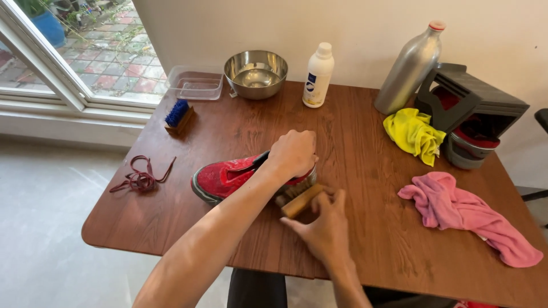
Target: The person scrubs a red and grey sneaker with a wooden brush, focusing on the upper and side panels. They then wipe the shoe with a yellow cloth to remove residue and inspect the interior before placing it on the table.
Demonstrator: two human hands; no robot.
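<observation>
A red sneaker [224,178] lies on its side in the middle of the brown wooden table [365,142], toe pointing left. My left hand [293,152] is closed over the shoe's heel and collar, holding it down. My right hand [324,226] grips a wooden-backed brush [300,201] whose bristles press against the heel end of the shoe. The shoe's rear part is hidden under my left hand.
Dark red laces [139,178] lie at the table's left edge. A blue-bristled brush [178,116], clear plastic tray [196,83], steel bowl [255,73], white bottle [318,75] and metal bottle [409,67] stand at the back. Yellow cloth [414,134], pink cloth [468,215] and a dark rack holding another shoe [471,117] are on the right.
</observation>
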